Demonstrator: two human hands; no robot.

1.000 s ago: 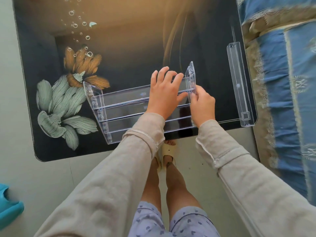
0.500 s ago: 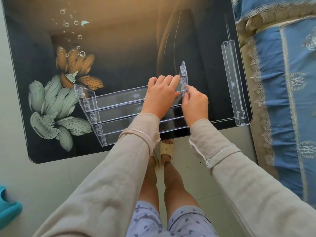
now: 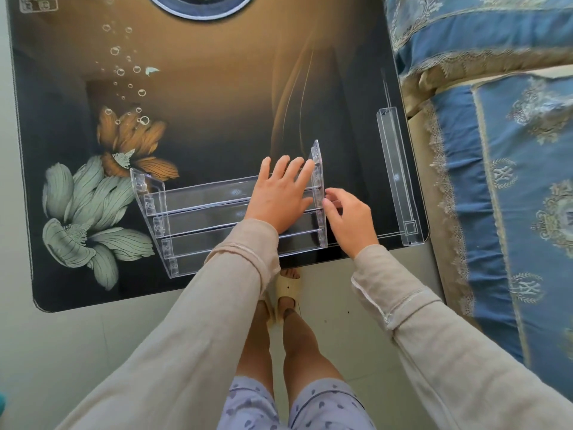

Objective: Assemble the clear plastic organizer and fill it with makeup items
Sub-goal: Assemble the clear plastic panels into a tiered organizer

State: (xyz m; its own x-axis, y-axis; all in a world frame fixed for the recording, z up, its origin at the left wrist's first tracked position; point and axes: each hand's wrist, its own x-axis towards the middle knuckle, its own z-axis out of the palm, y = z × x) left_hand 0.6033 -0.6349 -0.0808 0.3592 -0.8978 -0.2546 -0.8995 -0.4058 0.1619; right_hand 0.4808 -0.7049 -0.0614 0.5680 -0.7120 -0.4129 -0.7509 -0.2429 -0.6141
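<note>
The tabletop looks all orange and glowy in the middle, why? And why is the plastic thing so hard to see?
In the head view, the glossy tabletop reflects warm light, so that glow is glare; its edges stay dark. The clear organizer shows mostly by its bright edges, because the table shows through it. The wide lens bends the table's edges. The left hand and right hand look sharp, not blurred.

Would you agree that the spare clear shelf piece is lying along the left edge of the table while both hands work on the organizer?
Not quite: the head view shows the spare clear shelf piece lying along the table's right edge. Both the left hand and right hand are indeed on the organizer.
</note>
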